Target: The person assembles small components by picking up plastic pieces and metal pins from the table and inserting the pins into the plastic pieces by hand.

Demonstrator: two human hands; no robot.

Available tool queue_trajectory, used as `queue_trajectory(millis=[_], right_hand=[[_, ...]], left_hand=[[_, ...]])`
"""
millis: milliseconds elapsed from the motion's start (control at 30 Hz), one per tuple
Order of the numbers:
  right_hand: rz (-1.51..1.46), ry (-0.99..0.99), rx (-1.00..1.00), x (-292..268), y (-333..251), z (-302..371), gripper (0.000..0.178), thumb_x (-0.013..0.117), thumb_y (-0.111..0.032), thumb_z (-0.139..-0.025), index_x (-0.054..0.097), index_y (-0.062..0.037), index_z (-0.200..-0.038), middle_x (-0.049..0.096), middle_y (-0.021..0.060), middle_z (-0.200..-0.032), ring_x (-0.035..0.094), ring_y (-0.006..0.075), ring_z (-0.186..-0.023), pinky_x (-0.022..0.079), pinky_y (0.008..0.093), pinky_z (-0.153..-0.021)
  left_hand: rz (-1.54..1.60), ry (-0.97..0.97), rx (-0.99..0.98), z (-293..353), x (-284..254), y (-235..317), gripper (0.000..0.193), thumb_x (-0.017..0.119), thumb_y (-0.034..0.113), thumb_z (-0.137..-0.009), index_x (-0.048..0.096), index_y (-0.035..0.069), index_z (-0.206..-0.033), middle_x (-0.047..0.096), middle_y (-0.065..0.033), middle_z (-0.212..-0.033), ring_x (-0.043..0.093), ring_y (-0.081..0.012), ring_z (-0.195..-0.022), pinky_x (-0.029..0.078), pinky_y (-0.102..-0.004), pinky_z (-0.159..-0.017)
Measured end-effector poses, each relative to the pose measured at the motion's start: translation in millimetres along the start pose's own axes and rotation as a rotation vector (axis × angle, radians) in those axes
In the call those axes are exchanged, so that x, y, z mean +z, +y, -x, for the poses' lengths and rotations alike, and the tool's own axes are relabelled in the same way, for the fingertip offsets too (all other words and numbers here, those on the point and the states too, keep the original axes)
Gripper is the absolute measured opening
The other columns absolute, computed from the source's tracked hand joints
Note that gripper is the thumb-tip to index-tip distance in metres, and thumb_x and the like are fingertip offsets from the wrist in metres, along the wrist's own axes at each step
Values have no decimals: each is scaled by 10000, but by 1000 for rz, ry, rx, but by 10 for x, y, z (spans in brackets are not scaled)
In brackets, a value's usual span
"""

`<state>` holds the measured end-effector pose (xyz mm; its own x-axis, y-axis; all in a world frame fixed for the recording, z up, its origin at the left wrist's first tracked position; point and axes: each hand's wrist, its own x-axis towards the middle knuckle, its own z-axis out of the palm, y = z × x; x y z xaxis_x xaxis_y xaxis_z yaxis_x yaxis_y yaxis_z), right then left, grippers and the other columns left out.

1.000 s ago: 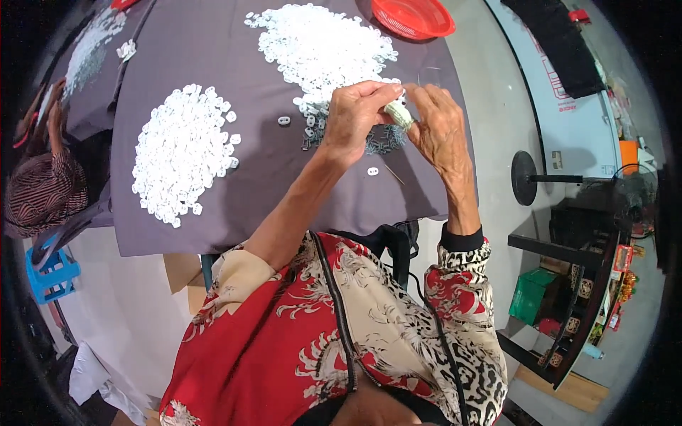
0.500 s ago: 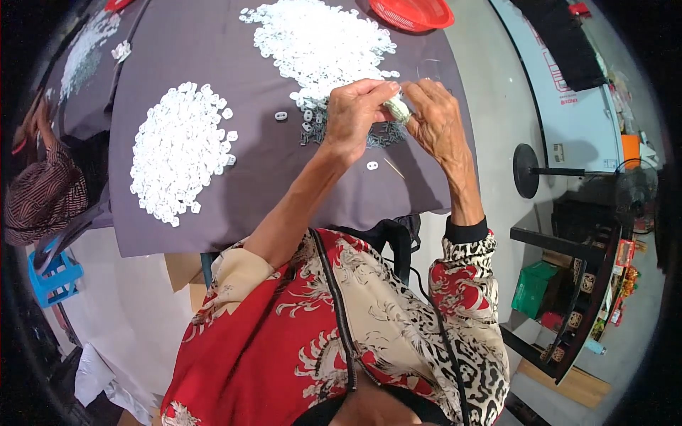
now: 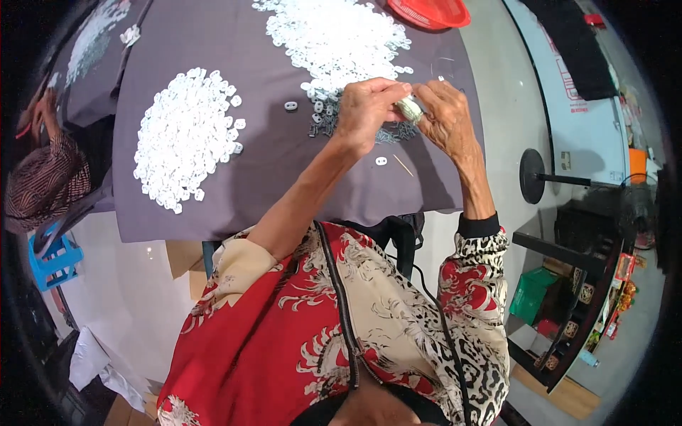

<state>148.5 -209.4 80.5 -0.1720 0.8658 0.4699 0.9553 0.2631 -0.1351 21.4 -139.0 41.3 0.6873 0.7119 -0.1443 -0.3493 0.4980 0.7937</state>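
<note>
Over the table's far right part, my hands meet around a small pale green, wound-looking bundle; its exact kind is unclear. My left hand is closed, thumb and fingers pinching at the bundle's left side. Closed too, my right hand grips its right side with bent fingers. Beneath and behind them lie small grey metal pins or screws and a big heap of white two-holed plastic pieces. A single white piece and a thin wooden stick lie nearer me.
A second heap of white pieces covers the left of the grey tablecloth. One loose piece lies between the heaps. At the back stands a red plastic basket. Another person sits at the far left, beside a blue stool.
The view has shifted slightly, so the table and heaps appear a little to the right and, in part, higher. Both hands keep their hold on the pale green bundle.
</note>
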Motion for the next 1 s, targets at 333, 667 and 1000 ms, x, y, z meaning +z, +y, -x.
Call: queue_trajectory(millis=[333, 667, 1000], right_hand=[[-40, 29, 22, 110, 19, 0, 234, 642, -82, -622, 536, -21, -822, 455, 113, -660, 472, 288, -614, 384, 376, -536], [28, -14, 18, 46, -16, -4, 192, 622, -61, -616, 498, -19, -757, 491, 108, -662, 489, 285, -620, 394, 366, -587], [-25, -50, -52, -7, 37, 75, 210, 579, -38, -618, 538, -11, -822, 452, 111, -628, 463, 287, -593, 372, 380, -520]], left_hand=[[-24, 36, 58, -11, -36, -15, 202, 603, 130, -790, 623, -63, -846, 600, -84, -709, 576, -120, -609, 510, -239, -553], [-20, 19, 43, -6, -10, 17, 195, 610, 128, -785, 627, -59, -839, 597, -69, -704, 562, -106, -598, 507, -234, -562], [-24, -15, 3, 45, 5, -20, 200, 601, 130, -790, 621, -65, -834, 596, -85, -729, 580, -125, -635, 522, -254, -591]])
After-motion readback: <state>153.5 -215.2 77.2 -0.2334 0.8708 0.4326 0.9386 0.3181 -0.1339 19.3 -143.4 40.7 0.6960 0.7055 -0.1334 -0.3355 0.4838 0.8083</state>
